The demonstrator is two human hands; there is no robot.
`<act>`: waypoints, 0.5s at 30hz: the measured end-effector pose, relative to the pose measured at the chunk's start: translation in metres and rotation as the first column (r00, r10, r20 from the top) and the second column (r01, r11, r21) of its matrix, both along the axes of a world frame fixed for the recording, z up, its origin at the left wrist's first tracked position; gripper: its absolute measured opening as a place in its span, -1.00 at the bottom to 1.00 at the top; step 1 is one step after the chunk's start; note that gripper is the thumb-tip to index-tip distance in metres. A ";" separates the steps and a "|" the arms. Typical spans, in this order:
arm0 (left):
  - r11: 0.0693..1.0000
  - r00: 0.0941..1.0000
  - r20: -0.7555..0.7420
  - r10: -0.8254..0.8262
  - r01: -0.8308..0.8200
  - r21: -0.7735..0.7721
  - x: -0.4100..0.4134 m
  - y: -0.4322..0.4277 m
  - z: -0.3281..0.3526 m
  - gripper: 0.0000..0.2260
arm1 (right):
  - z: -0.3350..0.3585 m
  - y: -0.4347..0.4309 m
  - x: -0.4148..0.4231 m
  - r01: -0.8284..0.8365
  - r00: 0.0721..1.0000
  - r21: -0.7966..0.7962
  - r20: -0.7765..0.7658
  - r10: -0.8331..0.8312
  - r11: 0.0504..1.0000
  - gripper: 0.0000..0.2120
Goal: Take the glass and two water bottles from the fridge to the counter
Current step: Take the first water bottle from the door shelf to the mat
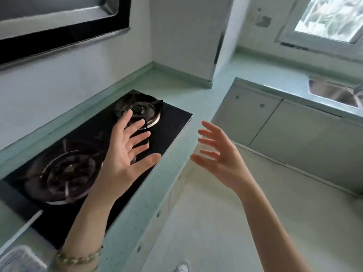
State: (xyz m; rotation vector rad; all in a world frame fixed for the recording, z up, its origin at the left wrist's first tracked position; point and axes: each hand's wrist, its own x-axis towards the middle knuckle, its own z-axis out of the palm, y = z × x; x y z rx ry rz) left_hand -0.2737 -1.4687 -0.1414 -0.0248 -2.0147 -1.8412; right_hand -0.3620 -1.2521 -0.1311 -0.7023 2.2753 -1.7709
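Hands: two, both bare and holding nothing; left hand [125,154] spread wide with the palm up over the hob, right hand [218,154] with fingers splayed and slightly curled, out past the bench edge over the floor.
Bracelet: one, pale beads [78,257], on the left wrist, near edge of view.
Glass, bottles, fridge: none of them in view from here, so I can't tell where they stand.
Hob: one black glass gas hob [172,118] set into the bench at left.
Burners: two; the far burner [141,110] partly behind the left fingertips, the near burner [66,169] left of the left forearm.
Bench: pale green top [176,81], L-shaped, running from the near left to the far corner, then turning right under the window.
Cabinet doors: light grey fronts [275,122] below the right run; the count is blurred.
Sink: one, a steel basin [334,93] at the far right, partly cut off.
Window: one [332,18], far right, bright with foliage outside.
Hood: one dark-edged extractor [59,26] above the hob, far left.
Walls: white.
Floor: pale [235,232], at near right.
Picture: smeared.
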 end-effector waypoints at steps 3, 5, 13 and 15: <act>0.995 0.995 0.012 -0.102 0.102 -0.021 -0.051 0.042 -0.001 -0.14 | -0.004 0.042 -0.025 0.169 0.985 -0.044 -0.016 -0.170 0.985 -0.42; 0.984 0.985 0.021 -0.171 0.172 -0.040 -0.082 0.072 -0.002 -0.21 | -0.009 0.070 -0.038 0.301 0.952 -0.071 -0.038 -0.305 0.951 -0.50; 0.862 0.870 0.063 -0.489 0.493 -0.120 -0.196 0.186 -0.008 -0.26 | -0.018 0.168 -0.076 0.656 0.750 -0.052 -0.064 -0.658 0.753 -0.47; 0.817 0.829 0.056 -0.556 0.557 -0.148 -0.227 0.213 -0.009 -0.25 | -0.017 0.192 -0.086 0.727 0.684 -0.035 -0.057 -0.727 0.686 -0.47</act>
